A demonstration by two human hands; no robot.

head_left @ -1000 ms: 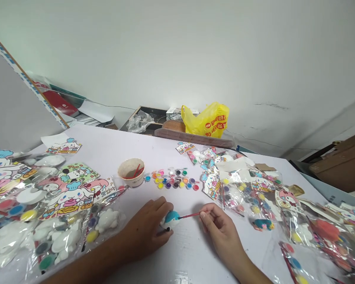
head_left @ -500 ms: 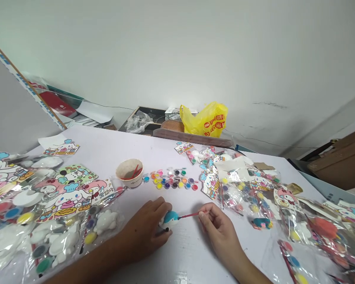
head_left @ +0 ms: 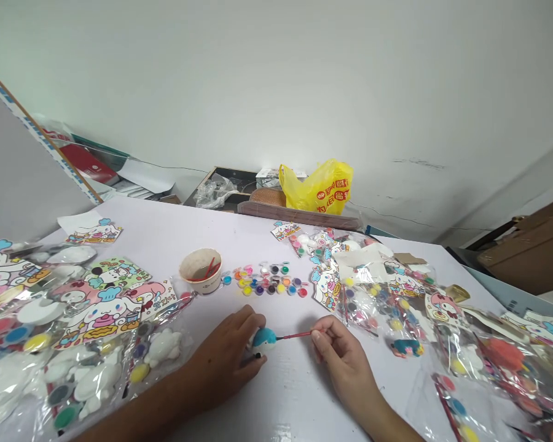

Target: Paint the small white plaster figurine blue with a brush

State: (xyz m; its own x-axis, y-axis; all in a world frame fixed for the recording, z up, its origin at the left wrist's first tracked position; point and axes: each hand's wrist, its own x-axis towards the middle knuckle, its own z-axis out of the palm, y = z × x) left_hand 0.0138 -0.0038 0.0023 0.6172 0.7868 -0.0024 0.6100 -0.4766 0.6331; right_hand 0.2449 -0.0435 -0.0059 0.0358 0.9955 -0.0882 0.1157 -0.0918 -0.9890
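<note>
My left hand [head_left: 233, 350] grips a small white figurine [head_left: 264, 344] whose top is painted blue, with a black spot low on its near side. The fingers hide its left part. In my right hand [head_left: 338, 347] a thin red paintbrush [head_left: 297, 334] is pinched, pointing left. Its dark tip touches the blue patch, or lies right beside it. Behind the hands stand rows of small paint pots [head_left: 271, 287] in many colours. A paper cup [head_left: 201, 270] to their left holds dark water and red brushes. A painted blue figurine [head_left: 407, 348] lies right of my right hand.
Clear plastic bags with white figurines [head_left: 96, 374] and paint pots cover the table's left side. More bagged kits [head_left: 364, 301] and picture cards lie on the right. A yellow plastic bag [head_left: 320, 187] sits behind the table's far edge, by the wall.
The figurine has turned slightly in my left hand, showing more of its blue top. The brush tip has shifted a little left with it. Otherwise the hands stay in place.
</note>
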